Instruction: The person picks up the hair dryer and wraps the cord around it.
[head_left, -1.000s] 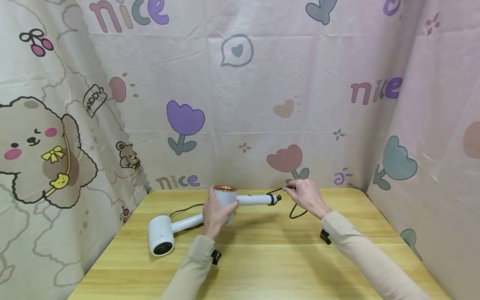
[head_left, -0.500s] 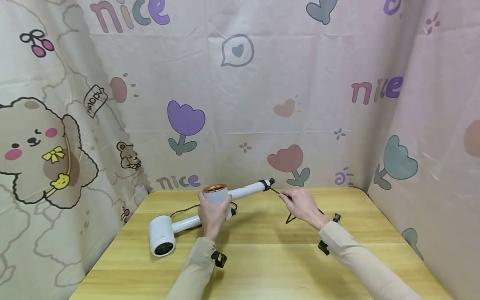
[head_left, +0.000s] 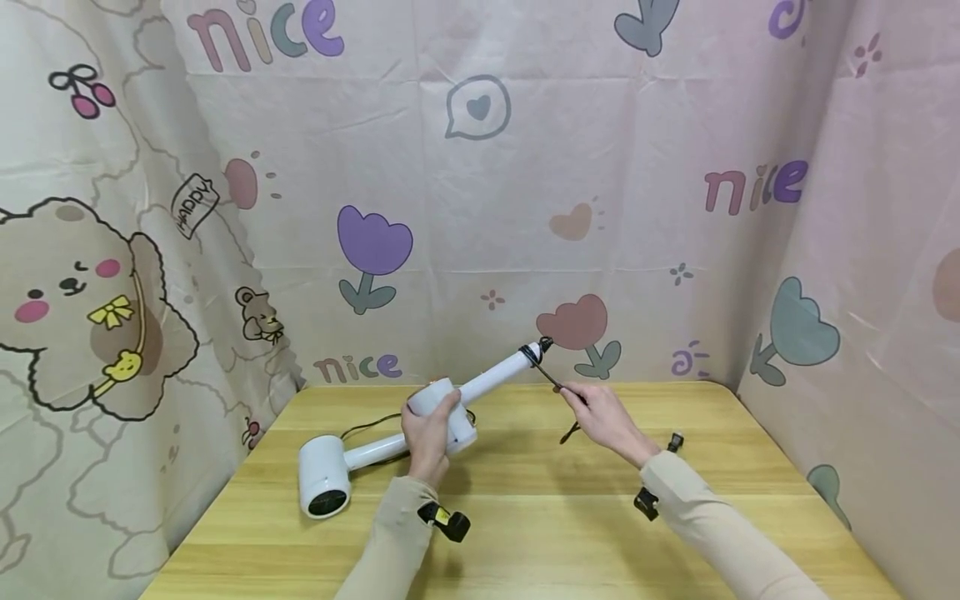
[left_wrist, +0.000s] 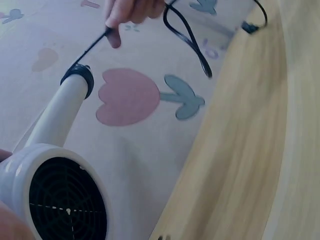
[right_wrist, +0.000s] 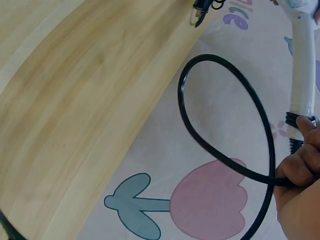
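Head view shows the left hand (head_left: pixel 426 435) clamped round the head of a white hair dryer (head_left: pixel 491 382), held over the table (head_left: pixel 540 554); the right hand (head_left: pixel 606 417) pinches its black cord (right_wrist: pixel 271 162). Compared with half a second ago, the handle (left_wrist: pixel 57 112) slants more steeply upward. Cord turns circle its end, and the length to the right hand runs straight; in judgement, the tilt assists winding under tension. A second hair dryer (head_left: pixel 322 479) lies at left.
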